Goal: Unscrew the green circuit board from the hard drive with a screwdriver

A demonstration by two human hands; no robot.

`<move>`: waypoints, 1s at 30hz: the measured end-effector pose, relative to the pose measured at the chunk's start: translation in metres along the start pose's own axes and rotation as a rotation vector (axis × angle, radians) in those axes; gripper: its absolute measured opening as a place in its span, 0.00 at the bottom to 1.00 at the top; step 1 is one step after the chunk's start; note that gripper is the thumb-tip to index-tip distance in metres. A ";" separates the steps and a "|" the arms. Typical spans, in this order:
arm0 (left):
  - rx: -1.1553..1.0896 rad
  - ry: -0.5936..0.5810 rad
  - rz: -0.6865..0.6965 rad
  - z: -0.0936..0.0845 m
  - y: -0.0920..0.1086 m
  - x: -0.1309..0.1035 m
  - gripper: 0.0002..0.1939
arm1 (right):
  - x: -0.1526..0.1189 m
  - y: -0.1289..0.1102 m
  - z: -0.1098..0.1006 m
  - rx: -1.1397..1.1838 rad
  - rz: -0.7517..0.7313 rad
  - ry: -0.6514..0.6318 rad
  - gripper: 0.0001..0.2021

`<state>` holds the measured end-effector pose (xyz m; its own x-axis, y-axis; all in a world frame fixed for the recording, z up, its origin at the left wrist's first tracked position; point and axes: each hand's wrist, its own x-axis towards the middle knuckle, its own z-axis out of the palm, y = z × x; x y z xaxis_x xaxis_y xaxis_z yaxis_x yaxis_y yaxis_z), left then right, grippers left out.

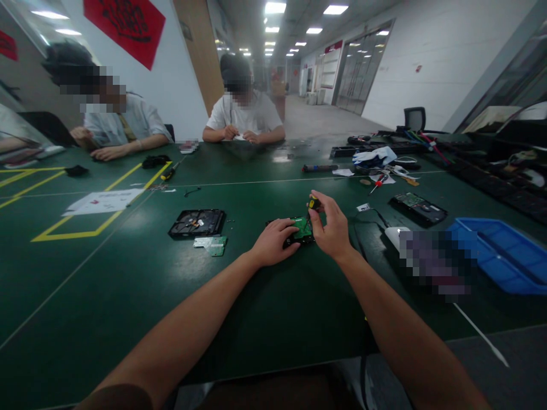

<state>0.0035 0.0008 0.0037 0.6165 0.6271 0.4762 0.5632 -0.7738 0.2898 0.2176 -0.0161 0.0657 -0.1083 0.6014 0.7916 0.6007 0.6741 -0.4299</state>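
A hard drive with a green circuit board (302, 228) lies on the green table in front of me. My left hand (277, 242) rests over its left side, thumb and fingers gripping it. In my right hand (330, 225) is a screwdriver with a yellow and black handle (314, 203), pinched upright between thumb and fingers, its shaft pointing down at the board. To the left sits an opened black drive (197, 222), with a detached green board (211, 245) just below it and tiny screws beside it.
Another drive (419, 208) lies right, near a blue tray (508, 250) and a cabled white device (397, 233). Tools and gloves (374, 156) are spread at the back right. A paper sheet (105, 201) lies left. Two people sit across the table; another is partly visible at far left.
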 end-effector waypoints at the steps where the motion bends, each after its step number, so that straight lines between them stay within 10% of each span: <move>1: -0.001 0.000 0.001 0.000 0.000 0.000 0.23 | 0.000 0.000 0.000 0.001 -0.001 0.002 0.22; 30: 0.008 0.016 0.012 -0.001 0.001 0.000 0.23 | 0.000 0.002 0.001 -0.040 -0.032 0.019 0.22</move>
<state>0.0037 -0.0002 0.0043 0.6141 0.6161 0.4931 0.5604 -0.7804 0.2772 0.2182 -0.0139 0.0647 -0.1133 0.5713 0.8129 0.6285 0.6748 -0.3867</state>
